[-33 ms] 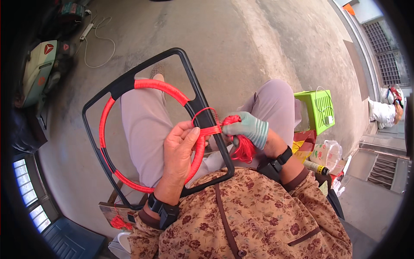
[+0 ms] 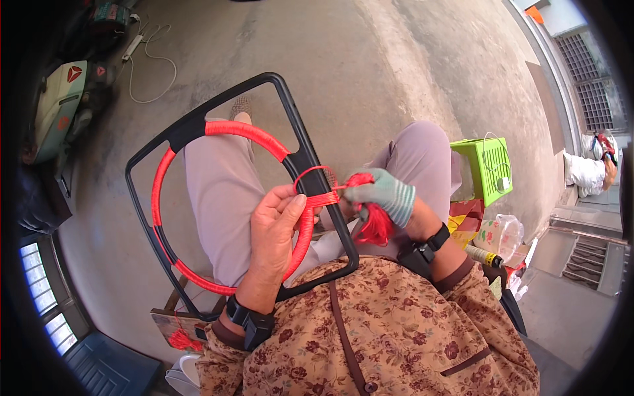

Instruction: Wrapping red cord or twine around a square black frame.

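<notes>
A black frame (image 2: pixel 285 104) with a ring wrapped in red cord (image 2: pixel 248 132) inside it leans across my lap. With thumb and fingers, my bare left hand (image 2: pixel 277 221) pinches the ring's right side, where several red strands run across to the frame's side bar. My right hand (image 2: pixel 383 195), in a grey-green striped glove, is closed round a bundle of red cord (image 2: pixel 374 226) just right of that bar. A thin loop of cord (image 2: pixel 310 173) arches above the strands between both hands. The fingertips under the ring are hidden.
A lime-green plastic crate (image 2: pixel 485 171) stands right of my knee, with packages and a clear plastic bag (image 2: pixel 507 231) nearer me. At lower left, more red cord (image 2: pixel 183 340) hangs by a wooden board, near a dark blue plastic chair (image 2: pixel 109 366). A scooter (image 2: pixel 59 112) stands at far left.
My right hand has shifted slightly to the right with the cord bundle, and the bundle's lower end has swung a little. My left hand and the frame have stayed put.
</notes>
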Available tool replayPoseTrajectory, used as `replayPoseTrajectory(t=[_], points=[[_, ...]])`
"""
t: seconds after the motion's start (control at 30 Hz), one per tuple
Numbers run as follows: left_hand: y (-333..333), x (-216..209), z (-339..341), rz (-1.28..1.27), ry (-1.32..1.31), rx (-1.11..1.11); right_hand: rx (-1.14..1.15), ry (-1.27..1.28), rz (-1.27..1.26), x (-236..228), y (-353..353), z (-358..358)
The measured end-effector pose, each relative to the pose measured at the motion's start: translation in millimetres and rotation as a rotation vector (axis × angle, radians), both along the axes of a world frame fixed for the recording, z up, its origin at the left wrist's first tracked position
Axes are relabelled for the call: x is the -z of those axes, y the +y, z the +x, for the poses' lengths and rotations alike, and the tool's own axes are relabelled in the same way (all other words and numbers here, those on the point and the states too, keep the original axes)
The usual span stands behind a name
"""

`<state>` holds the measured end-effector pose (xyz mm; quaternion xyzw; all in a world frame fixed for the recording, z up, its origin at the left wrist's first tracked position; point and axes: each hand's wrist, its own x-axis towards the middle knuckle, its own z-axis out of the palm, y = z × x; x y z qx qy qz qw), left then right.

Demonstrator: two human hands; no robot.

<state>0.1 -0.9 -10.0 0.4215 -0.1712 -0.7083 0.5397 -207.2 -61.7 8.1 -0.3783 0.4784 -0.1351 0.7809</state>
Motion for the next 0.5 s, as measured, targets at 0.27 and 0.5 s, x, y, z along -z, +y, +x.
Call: replayPoseTrajectory(t=[0.27, 0.5], points=[[-1, 0, 0, 0.022, -0.007, 0.007, 0.291, -0.316, -0.208, -16, 14, -11], [0, -1, 1, 0.023, -0.044, 0.036, 0.06, -0.145, -0.304, -47, 22, 19]])
